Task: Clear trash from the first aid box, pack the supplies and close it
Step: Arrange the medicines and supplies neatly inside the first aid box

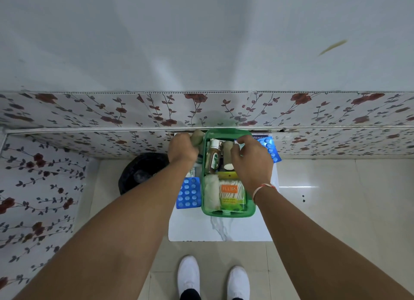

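Note:
A green first aid box (226,213) stands open on a small white marble-patterned table (224,229). Inside lie a brown bottle (214,156), a beige roll (228,150), a white gauze roll (211,193) and a pack of cotton swabs (231,195). My left hand (182,148) is closed around a tan bandage roll (197,137) just left of the box's far corner. My right hand (251,161) hovers over the box's right half, fingers curled at the far rim; whether it holds anything is hidden. Blue pill strips lie left (188,193) and right (272,148) of the box.
A black bin (140,172) with a dark liner stands on the floor left of the table. Floral-patterned wall panels run behind and to the left. A plaster packet (259,137) lies at the table's far right. My white shoes (189,275) stand on pale floor tiles below.

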